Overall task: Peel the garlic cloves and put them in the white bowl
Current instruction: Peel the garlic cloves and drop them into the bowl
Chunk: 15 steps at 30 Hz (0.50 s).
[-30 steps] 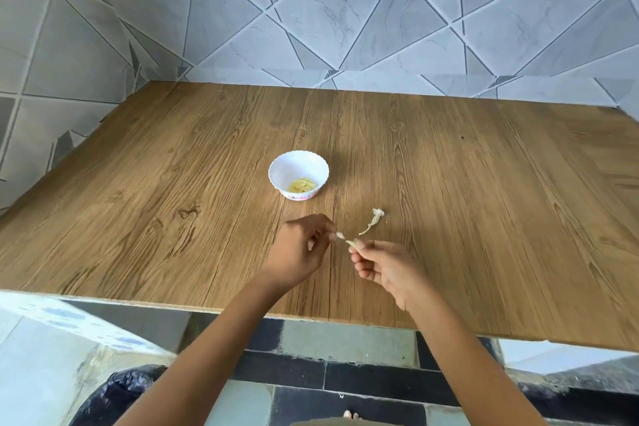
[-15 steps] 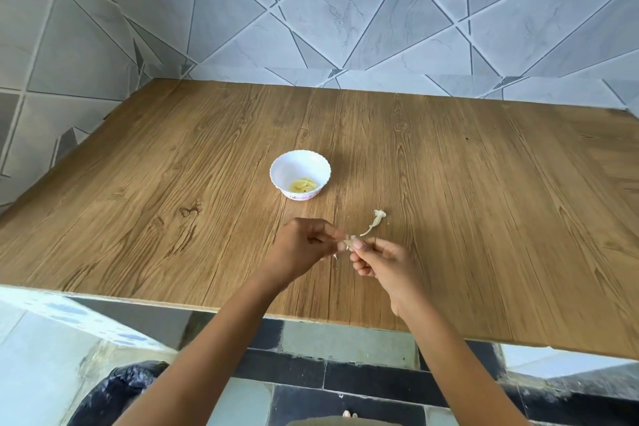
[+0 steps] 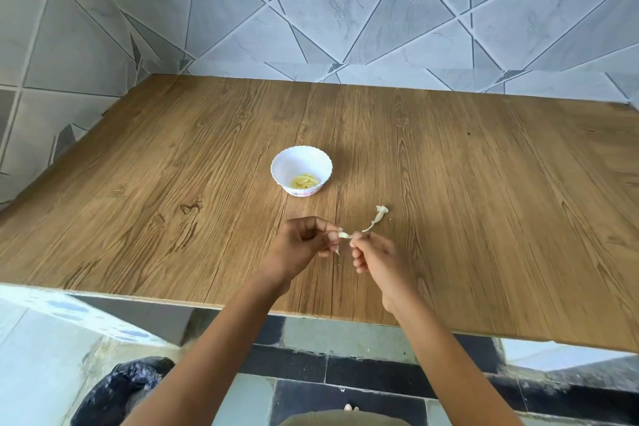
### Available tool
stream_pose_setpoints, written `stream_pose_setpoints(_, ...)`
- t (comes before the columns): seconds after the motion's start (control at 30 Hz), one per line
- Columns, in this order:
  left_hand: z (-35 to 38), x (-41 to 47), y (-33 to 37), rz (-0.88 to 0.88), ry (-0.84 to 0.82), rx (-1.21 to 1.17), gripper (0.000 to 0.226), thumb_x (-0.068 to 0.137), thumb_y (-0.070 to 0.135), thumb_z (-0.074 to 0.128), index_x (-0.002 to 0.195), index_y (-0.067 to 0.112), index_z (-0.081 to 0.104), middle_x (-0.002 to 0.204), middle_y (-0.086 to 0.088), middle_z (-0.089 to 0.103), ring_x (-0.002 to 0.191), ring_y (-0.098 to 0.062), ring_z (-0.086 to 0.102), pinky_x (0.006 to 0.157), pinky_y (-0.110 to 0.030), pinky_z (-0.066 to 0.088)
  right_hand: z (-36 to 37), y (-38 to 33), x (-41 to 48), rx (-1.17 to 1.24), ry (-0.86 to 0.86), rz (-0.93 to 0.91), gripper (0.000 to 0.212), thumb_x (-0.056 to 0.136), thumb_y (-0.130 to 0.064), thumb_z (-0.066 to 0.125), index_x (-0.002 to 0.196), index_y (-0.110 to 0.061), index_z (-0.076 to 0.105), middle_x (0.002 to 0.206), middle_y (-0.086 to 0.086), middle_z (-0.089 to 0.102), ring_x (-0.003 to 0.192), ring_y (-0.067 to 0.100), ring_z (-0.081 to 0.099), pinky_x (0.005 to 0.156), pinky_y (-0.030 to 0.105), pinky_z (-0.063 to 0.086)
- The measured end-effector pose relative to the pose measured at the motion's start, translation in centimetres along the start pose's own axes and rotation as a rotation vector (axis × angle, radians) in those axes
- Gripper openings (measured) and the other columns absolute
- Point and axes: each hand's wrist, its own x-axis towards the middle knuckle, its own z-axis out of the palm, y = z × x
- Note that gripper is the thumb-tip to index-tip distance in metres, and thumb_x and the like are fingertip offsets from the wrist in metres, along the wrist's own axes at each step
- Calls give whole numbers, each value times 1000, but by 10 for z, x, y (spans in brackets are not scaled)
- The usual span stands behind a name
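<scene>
Garlic clove (image 3: 344, 235) half-hidden between fingertips (image 3: 333, 236)

Colours and patterns noted: bench and surrounds.
Bench (image 3: 173, 183): mid-brown wood-grain print with darker knots and long streaks. White bowl (image 3: 294, 162): plain white inside, a pink floral band low on the outer wall. Peeled cloves (image 3: 305, 180) in it: pale yellow. Garlic clove (image 3: 344, 235): off-white. Garlic stem (image 3: 378, 214): cream to pale tan. Wall tiles (image 3: 380, 10): pale grey-blue, marbled with fine darker veins, divided by dark lines into triangles and slanted panels. Floor tiles (image 3: 345, 339): black beside dull grey-green. Bag (image 3: 117, 387): black, flecked with pale specks.
</scene>
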Motion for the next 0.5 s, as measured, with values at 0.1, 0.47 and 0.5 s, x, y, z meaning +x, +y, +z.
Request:
stream_pose_setpoints(0.1,-7,0,0,1,40,71,9,86,1,63,86,8,69,72,-4,67,63,-4,61,61,-16,50,-7,9,1,-335,68,-252,29,84,-24,70,61,-15,54,52,-13,49,51,3,43,54,19,35)
stream_pose_setpoints(0.47,-11,2,-6,-29,31,219,13,90,4,61,82,11,69,73,-5,69,66,-13,62,63,-22,53,1,11,2,-203,-60,-329,16,87,-11,65,85,-27,68,76,-7,70,66,2,62,64,21,53)
stream_pose_setpoints(0.5,-12,2,-6,-30,39,218,15,91,2,59,82,9,68,73,-6,68,65,-13,62,62,-22,52,1,12,2,-170,-54,-312,16,87,-11,64,84,-25,68,76,-4,71,64,2,63,62,19,51)
